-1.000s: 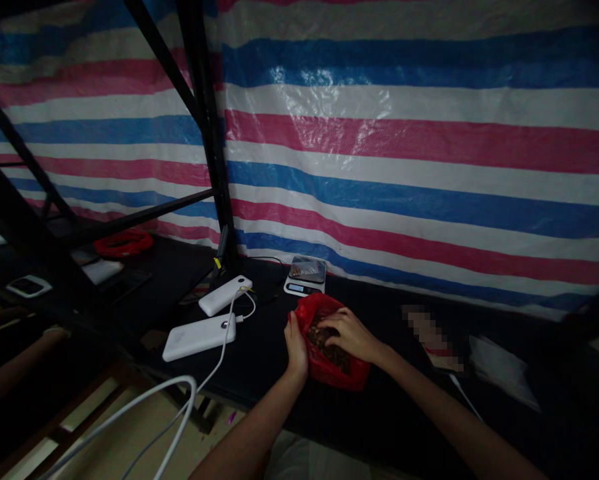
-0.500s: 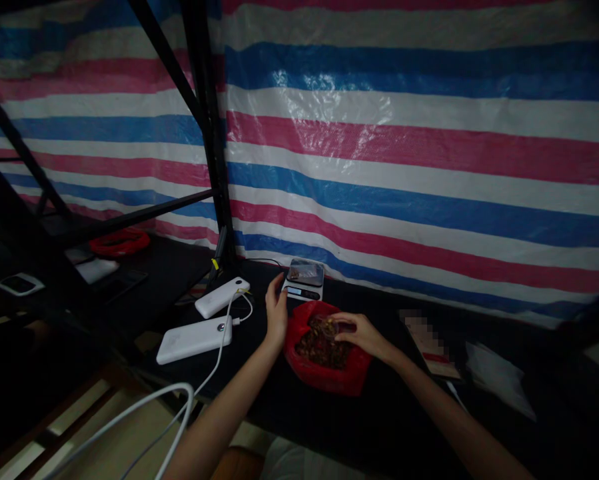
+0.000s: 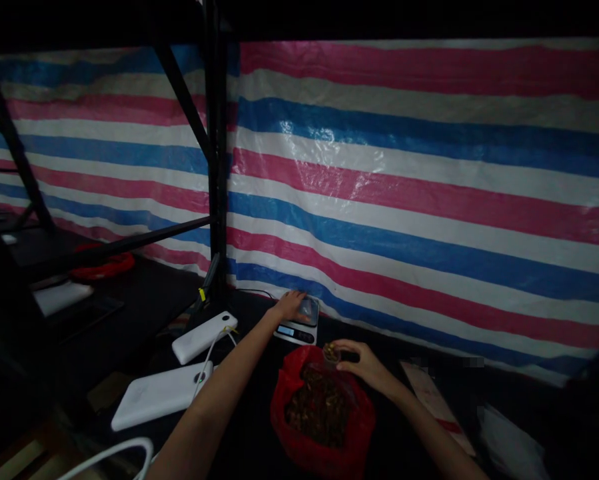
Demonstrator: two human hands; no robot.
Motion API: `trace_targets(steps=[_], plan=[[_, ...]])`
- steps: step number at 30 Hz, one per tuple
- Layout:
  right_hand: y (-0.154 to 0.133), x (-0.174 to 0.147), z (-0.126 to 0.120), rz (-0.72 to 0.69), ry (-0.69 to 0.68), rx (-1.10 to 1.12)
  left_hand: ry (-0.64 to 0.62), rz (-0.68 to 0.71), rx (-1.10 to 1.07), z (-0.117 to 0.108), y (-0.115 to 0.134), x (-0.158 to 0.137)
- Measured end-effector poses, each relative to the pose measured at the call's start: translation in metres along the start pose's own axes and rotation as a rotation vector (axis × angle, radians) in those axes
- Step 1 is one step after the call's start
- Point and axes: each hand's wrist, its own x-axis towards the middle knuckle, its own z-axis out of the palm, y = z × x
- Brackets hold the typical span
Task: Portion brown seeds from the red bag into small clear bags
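My right hand (image 3: pixel 362 363) pinches a small clear cup (image 3: pixel 331 353) heaped with small brown and yellowish pieces. It hangs over the far rim of a red plastic bag (image 3: pixel 284 427), which stands open and is full of similar pieces (image 3: pixel 319 407); their exact kind is too dark to tell. My left hand (image 3: pixel 290 305) reaches to the back left of a small digital scale (image 3: pixel 296 331) with a lit display. Its fingers are spread over the pan, beside a small clear plastic bag (image 3: pixel 308 309) lying there. Whether they touch that bag cannot be made out.
Two white power banks (image 3: pixel 162 397) (image 3: pixel 204 337) with a white cable (image 3: pixel 112 453) lie on the left of the black table. Cardboard (image 3: pixel 436 403) and clear plastic bags (image 3: pixel 512 443) lie on the right. Black metal posts (image 3: pixel 216 167) and a striped sheet (image 3: pixel 404 200) stand behind.
My left hand has moved from the scale's left side onto its pan. My right hand has lifted the filled cup from the red bag's pieces towards the far rim. The view has tilted up.
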Motion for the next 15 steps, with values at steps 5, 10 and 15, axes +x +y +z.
trace_targets(steps=[5,10,15], plan=[[0.017,0.032,-0.015,-0.002,0.071,-0.006,0.021,0.054,-0.048,-0.001,-0.001,0.000],[0.023,0.077,-0.030,-0.048,0.176,-0.154,0.165,0.027,-0.264,-0.001,0.006,-0.007],[-0.002,0.104,-0.037,-0.105,0.149,-0.687,0.204,0.013,-0.603,0.000,0.014,-0.008]])
